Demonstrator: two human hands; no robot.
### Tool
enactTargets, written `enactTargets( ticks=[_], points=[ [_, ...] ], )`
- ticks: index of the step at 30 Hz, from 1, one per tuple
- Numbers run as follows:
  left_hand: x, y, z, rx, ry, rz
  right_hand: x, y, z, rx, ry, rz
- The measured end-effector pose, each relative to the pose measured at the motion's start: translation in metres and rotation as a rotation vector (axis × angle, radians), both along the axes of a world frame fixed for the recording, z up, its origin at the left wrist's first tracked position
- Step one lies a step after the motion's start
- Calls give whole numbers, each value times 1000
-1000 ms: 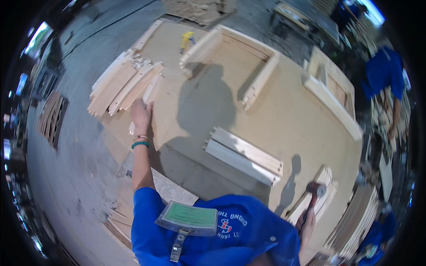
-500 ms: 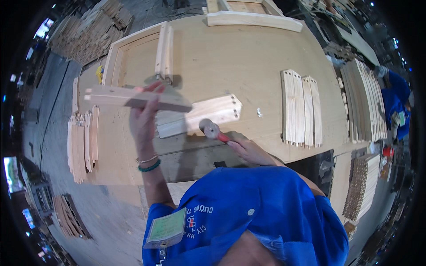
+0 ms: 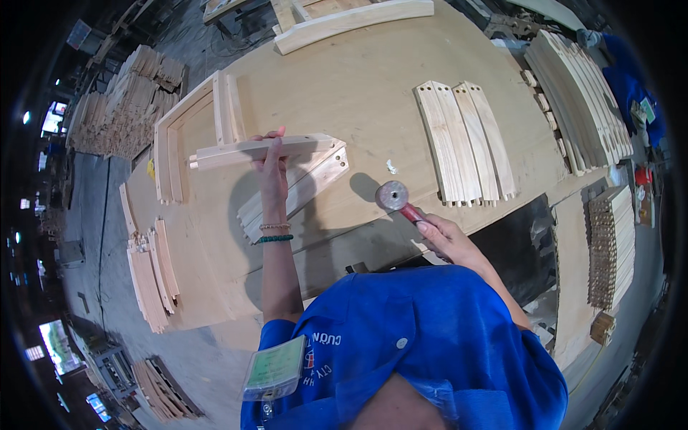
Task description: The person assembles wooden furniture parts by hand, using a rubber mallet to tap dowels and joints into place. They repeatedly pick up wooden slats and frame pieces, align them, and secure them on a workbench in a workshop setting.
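My left hand (image 3: pixel 272 161) is closed round a pale wooden rail (image 3: pixel 236 153), held level above the table with a dowel end pointing left. Beneath it lie flat wooden slats (image 3: pixel 304 188) side by side, with dark holes at their right end. In my right hand (image 3: pixel 443 233) is a hammer (image 3: pixel 392 196) with a round metal head and a red handle, raised over the table's near edge. The hammer's shadow falls on the tabletop left of its head.
A wooden frame (image 3: pixel 172 143) lies at the table's left. Several drilled slats (image 3: pixel 466 143) rest on the right, and more pieces (image 3: pixel 152 279) at the near left. Long boards (image 3: pixel 577 100) are stacked at far right, near a person in blue (image 3: pixel 620 86). A larger frame (image 3: pixel 358 25) stands at the back.
My left hand has shifted right with the rail, which is now more level and further over the slats. My right hand and the hammer have moved right, away from the slats. The view has turned.
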State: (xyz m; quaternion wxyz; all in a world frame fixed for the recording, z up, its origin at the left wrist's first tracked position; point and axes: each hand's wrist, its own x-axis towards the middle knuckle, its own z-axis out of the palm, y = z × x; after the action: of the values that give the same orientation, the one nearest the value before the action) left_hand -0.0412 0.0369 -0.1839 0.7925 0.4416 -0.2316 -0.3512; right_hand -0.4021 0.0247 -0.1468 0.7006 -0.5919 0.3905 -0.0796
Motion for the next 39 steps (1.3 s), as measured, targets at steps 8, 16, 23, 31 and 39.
enactTargets(
  ticks=[8, 16, 23, 31, 39],
  points=[
    [-8, -10, 5, 126, -276, -26, -28, -13, 8, 61, -22, -117],
    [-40, -53, 39, 520, -942, -95, -10, -72, 76, -131, -22, 50],
    [-56, -60, 38, 564, -1091, 45, 41, -115, 281, -1025, -404, -25],
    [-48, -59, 46, 477, -1096, 64, 132, -140, 178, -1219, 144, 448],
    [-46, -57, 39, 474, -1082, 93, 128, -138, 138, -231, -149, 187]
  ],
)
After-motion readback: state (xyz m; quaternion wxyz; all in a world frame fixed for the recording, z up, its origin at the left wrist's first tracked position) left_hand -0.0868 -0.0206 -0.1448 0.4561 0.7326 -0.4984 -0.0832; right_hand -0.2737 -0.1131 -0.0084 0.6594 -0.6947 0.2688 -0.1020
